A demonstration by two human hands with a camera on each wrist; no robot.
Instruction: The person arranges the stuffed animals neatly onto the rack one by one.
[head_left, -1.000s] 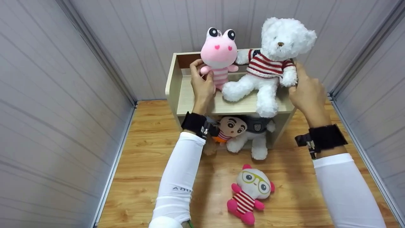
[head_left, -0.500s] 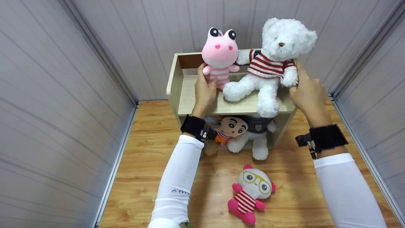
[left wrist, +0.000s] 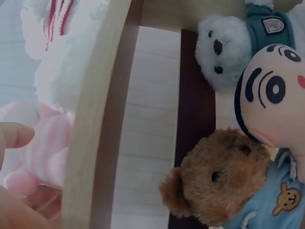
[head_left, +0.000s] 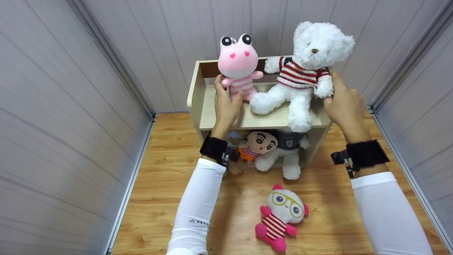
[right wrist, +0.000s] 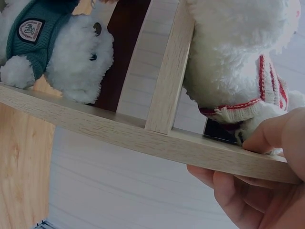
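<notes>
My left hand [head_left: 228,106] holds a pink frog plush [head_left: 238,63] by its striped lower body, over the upper board of a small wooden shelf [head_left: 212,122]. The thumb lies in front of the frog; most of the other fingers are hidden behind it. To the right, a white teddy bear [head_left: 297,74] in a red-and-white striped sweater sits on the same board. My right hand [head_left: 345,101] grips the shelf's right side panel [right wrist: 209,155], thumb inside near the bear's arm and fingers outside.
Below sit a boy doll [head_left: 260,141], a brown teddy bear [left wrist: 214,176] and a white bear [left wrist: 224,47] in a green sweater. A pink-and-white panda plush [head_left: 274,226] lies on the wooden floor [head_left: 159,198] in front. Grey panel walls [head_left: 70,124] enclose the space.
The frog plush has shifted left and slightly down in my left hand, tilting a little left and away from the white bear's arm. My right hand has stayed in place.
</notes>
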